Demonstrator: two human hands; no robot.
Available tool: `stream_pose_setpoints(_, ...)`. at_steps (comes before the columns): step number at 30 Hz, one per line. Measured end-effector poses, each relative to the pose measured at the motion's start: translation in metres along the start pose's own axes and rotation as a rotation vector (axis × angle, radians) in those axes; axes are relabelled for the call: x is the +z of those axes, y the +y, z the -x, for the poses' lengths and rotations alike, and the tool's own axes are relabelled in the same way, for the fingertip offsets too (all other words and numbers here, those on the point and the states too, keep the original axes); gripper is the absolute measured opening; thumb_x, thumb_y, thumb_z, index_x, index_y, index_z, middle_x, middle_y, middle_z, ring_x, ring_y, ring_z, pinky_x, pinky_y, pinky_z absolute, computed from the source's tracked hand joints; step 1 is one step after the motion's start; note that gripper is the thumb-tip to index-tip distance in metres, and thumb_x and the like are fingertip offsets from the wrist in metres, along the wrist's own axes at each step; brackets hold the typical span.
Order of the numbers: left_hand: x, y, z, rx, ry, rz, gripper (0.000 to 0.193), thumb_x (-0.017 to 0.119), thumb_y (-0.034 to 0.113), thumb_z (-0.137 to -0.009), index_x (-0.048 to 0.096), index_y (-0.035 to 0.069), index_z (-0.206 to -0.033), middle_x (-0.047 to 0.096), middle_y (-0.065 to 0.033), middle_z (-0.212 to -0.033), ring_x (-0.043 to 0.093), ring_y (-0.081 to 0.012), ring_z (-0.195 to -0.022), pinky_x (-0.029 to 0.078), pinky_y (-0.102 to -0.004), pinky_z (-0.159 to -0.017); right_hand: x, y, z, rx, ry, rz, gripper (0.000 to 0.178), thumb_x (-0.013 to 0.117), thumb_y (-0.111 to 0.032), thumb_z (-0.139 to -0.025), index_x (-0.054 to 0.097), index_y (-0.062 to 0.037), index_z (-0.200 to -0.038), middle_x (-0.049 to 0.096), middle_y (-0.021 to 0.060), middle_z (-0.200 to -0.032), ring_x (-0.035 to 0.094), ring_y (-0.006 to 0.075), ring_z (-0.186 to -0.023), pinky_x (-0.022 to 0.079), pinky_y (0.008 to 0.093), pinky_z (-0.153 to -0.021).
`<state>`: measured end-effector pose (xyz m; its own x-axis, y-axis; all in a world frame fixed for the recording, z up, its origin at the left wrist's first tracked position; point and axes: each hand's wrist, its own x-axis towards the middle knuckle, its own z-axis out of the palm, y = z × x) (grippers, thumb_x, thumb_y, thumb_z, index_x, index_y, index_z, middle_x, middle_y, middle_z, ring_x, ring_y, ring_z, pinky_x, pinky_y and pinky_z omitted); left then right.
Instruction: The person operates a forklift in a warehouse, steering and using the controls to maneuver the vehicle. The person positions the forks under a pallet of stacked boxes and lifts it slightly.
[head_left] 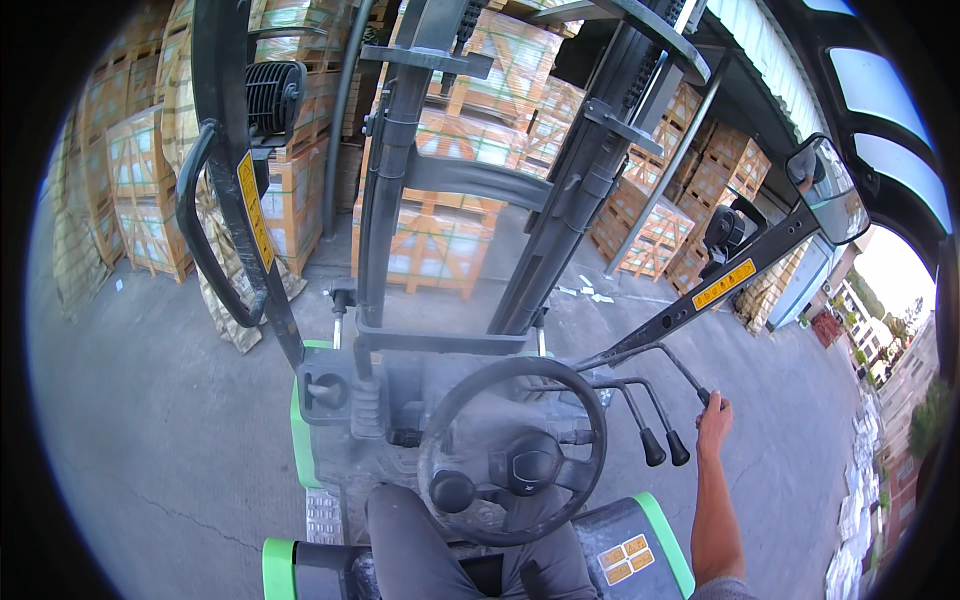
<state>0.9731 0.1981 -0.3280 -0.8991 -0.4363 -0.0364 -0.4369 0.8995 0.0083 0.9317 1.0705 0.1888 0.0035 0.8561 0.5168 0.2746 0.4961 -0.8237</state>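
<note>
Black lever in the right hand, fingers curled round its grip! Two more levers stand just left, then the wheel, with wooden crates beyond the mast.

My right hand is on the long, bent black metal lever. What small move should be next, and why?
I would probably bring the unseen left hand to the round black knob on the black steering wheel: no hand shows there, the right hand holds the lever, and stacked light-brown wooden crates stand beyond the dark metal mast.
</note>
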Motion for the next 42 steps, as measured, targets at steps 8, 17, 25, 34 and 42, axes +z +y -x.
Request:
stream_pose_setpoints(8,0.006,-0.009,0.001,0.227,0.052,-0.153,0.044,0.052,0.032,-0.099,0.059,0.006,-0.133,0.049,-0.0308,-0.146,0.053,-0.0515,-0.123,0.039,-0.0689,-0.1,0.005,-0.001,-0.012,-0.047,-0.023,0.044,0.043,0.057,-0.04,-0.101,0.059,0.0019,-0.09,0.051,0.0031,-0.063,0.049,0.0123,-0.046,0.039,0.0294,-0.042)
stream_pose_setpoints(17,0.006,0.001,0.0,0.016,0.073,0.029,0.059,0.047,0.039,-0.102,0.052,-0.004,-0.141,0.058,-0.03,-0.133,0.056,-0.0475,-0.118,0.042,-0.0591,-0.101,0.003,-0.001,-0.013,-0.037,-0.05,0.056,0.045,0.057,-0.041,-0.101,0.06,0.0028,-0.092,0.052,0.0031,-0.063,0.051,0.0128,-0.047,0.04,0.0298,-0.042)
stream_pose_setpoints(25,0.007,0.002,-0.003,-0.062,0.106,0.063,0.059,0.048,0.04,-0.101,0.055,-0.007,-0.136,0.062,-0.0309,-0.125,0.059,-0.0469,-0.113,0.043,-0.0575,-0.099,0.009,-0.007,-0.023,-0.059,-0.068,0.076,0.047,0.057,-0.043,-0.101,0.061,0.0034,-0.093,0.052,0.0036,-0.062,0.051,0.0138,-0.047,0.041,0.0307,-0.042)
stream_pose_setpoints(34,-0.068,0.016,-0.003,-0.001,-0.245,0.239,0.045,0.046,0.028,-0.106,0.06,-0.006,-0.133,0.056,-0.026,-0.141,0.052,-0.0477,-0.128,0.035,-0.0653,-0.109,-0.002,0.018,-0.011,0.073,-0.04,-0.05,0.041,0.058,-0.04,-0.101,0.06,0.0008,-0.094,0.05,0.0036,-0.06,0.049,0.014,-0.046,0.039,0.0309,-0.042)
stream_pose_setpoints(42,-0.032,0.013,0.002,-0.099,-0.08,0.156,0.059,0.044,0.041,-0.107,0.043,-0.001,-0.15,0.047,-0.0273,-0.15,0.045,-0.0454,-0.137,0.031,-0.0605,-0.114,-0.038,0.079,0.034,0.052,-0.038,-0.114,0.043,0.057,-0.042,-0.103,0.059,0.0003,-0.097,0.044,0.0011,-0.058,0.042,0.011,-0.043,0.032,0.0281,-0.038)
